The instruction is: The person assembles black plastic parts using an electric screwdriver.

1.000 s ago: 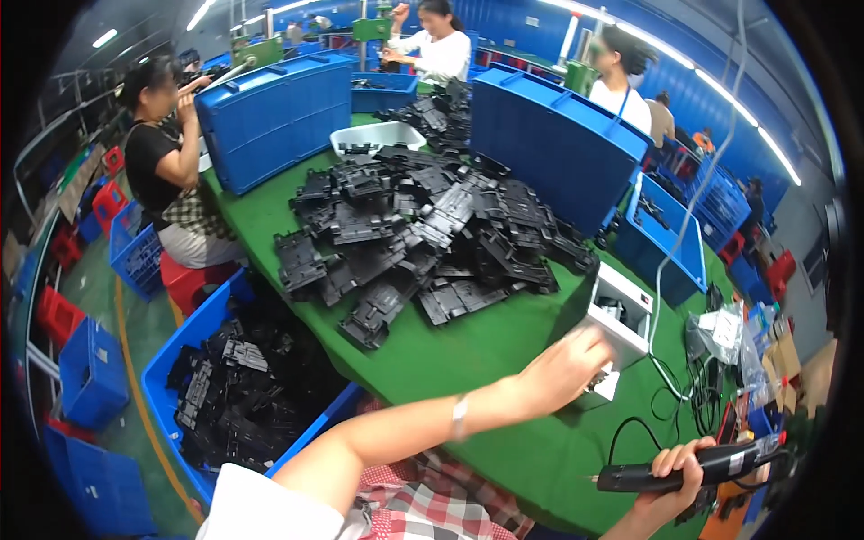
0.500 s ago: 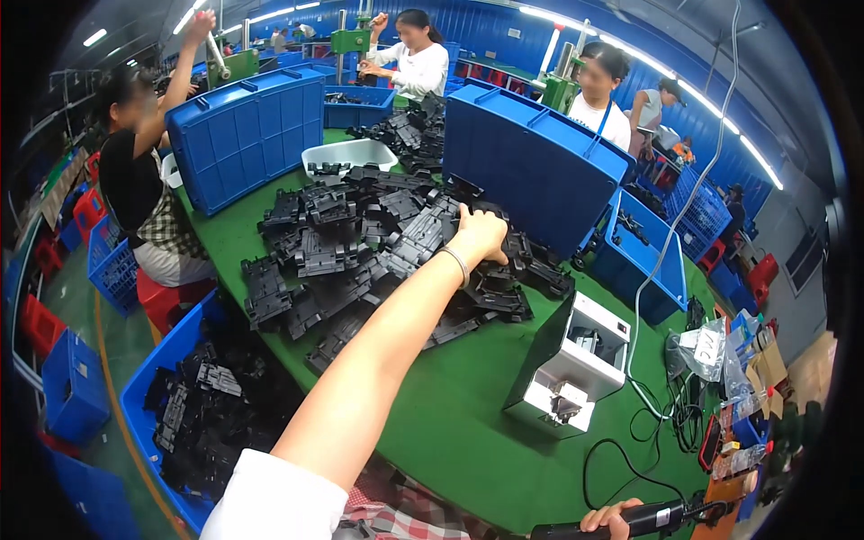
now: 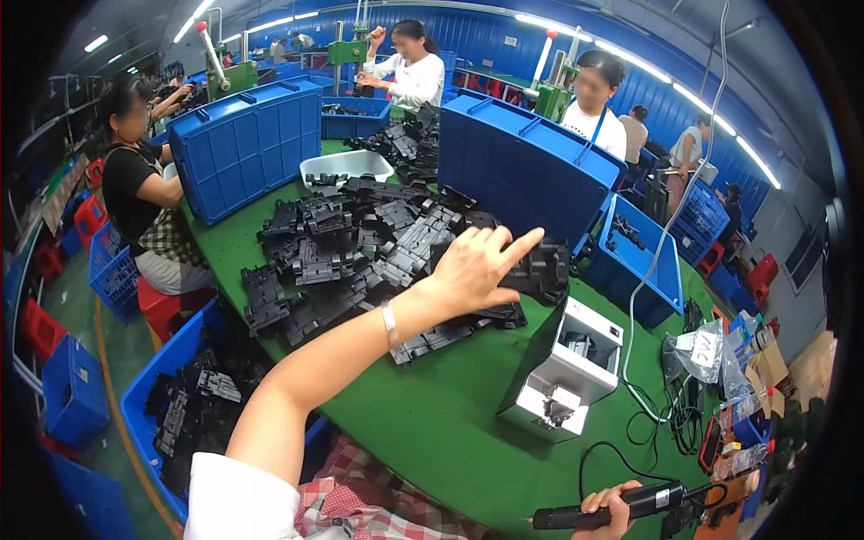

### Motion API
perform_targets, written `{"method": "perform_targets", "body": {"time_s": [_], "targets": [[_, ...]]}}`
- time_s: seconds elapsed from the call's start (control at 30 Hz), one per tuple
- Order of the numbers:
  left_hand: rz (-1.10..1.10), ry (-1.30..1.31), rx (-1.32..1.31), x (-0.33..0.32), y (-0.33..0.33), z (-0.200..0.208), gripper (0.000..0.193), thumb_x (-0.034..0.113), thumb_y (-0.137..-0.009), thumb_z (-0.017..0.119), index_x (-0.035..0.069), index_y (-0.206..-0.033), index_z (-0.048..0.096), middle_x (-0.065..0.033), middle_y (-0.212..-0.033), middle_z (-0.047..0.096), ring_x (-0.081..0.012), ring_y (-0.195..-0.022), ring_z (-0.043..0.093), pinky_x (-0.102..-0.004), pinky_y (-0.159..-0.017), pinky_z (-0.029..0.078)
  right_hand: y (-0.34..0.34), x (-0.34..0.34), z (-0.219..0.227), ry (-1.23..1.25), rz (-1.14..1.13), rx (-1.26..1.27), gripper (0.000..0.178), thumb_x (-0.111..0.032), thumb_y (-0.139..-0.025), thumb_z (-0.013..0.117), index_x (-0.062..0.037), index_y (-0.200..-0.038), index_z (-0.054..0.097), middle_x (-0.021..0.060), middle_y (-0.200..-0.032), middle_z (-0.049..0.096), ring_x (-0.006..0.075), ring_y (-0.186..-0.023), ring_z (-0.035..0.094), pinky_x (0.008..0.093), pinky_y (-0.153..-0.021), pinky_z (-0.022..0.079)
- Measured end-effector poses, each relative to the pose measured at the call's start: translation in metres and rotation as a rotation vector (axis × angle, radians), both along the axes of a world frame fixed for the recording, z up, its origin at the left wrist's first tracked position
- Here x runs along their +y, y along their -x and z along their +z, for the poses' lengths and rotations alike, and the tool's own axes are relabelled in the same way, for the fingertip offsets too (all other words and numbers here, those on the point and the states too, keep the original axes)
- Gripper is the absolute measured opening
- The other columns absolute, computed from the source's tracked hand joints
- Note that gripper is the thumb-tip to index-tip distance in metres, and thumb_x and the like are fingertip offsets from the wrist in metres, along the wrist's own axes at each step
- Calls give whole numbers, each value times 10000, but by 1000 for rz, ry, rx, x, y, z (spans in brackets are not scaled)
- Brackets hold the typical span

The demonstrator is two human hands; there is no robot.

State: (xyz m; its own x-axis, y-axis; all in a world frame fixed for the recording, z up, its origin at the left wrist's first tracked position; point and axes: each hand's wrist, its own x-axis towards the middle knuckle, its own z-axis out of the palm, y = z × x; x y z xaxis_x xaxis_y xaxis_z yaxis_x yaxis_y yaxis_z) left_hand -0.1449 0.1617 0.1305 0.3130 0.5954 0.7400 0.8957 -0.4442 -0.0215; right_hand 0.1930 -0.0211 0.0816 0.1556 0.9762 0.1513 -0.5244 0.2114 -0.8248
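Note:
My left hand (image 3: 479,265) is above the near right side of a heap of black plastic chassis parts (image 3: 414,236). Its fingers and thumb are closed on one black chassis part (image 3: 544,270), which sticks out to the right of the hand; the palm hides the rest. At the lower edge my right hand (image 3: 608,511) wraps round a black electric screwdriver (image 3: 576,517). The screwdriver lies level, its thin tip pointing left and its cord leaving on the right. Between the hands stands a white and black screw feeder (image 3: 562,369) on the green table (image 3: 423,432).
Two blue bins (image 3: 247,144) (image 3: 531,166) stand on their sides behind the heap. A white tray (image 3: 346,168) sits between them. A blue bin of black parts (image 3: 193,405) is at lower left, another blue bin (image 3: 634,261) at right. Cables (image 3: 684,423) coil nearby. Several people work at green presses.
My left hand has come back from the heap toward me with a chassis part. My right hand has risen slightly with the screwdriver. The person at left has lowered an arm from the press lever.

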Motion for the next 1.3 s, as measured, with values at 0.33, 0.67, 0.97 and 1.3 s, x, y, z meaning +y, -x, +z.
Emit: {"method": "perform_targets", "body": {"time_s": [0.33, 0.67, 0.97, 1.3], "targets": [[-1001, 1087, -1692, -102, -32, -54, 601, 131, -839, 404, 147, -1386, 156, -172, -1078, 503, -251, -909, 591, -382, -782, 507, 11, 18, 17, -189, 121, 17, 194, -28, -807, 536, -16, -1001, 533, 110, -779, 585, 200, -621, 526, 305, -587, 440], [-927, 1253, -2133, -142, -58, -101, 474, 84, -890, 468, 41, -1309, 250, -211, -1214, 426, -364, -1094, 496, -523, -815, 504, 57, 66, 53, -516, -258, -280, 318, 13, -714, 517, -21, -1011, 410, 59, -635, 438, 151, -471, 437, 274, -446, 399], [-847, 1414, -2136, -151, -84, -138, 489, 46, -856, 527, 20, -1279, 283, -173, -1156, 470, -321, -1036, 547, -448, -779, 541, 80, 98, 36, -570, -245, -469, 320, 56, -718, 529, 11, -1010, 405, 96, -650, 494, 190, -518, 528, 297, -565, 473], [-715, 1377, -2050, -153, -97, -151, 314, 82, -853, 550, -42, -1129, 467, -113, -938, 588, -173, -803, 614, -259, -669, 516, 80, 138, 43, -266, -17, -504, 190, 38, -761, 539, 26, -929, 451, 67, -664, 477, 157, -495, 498, 289, -509, 447]]}}
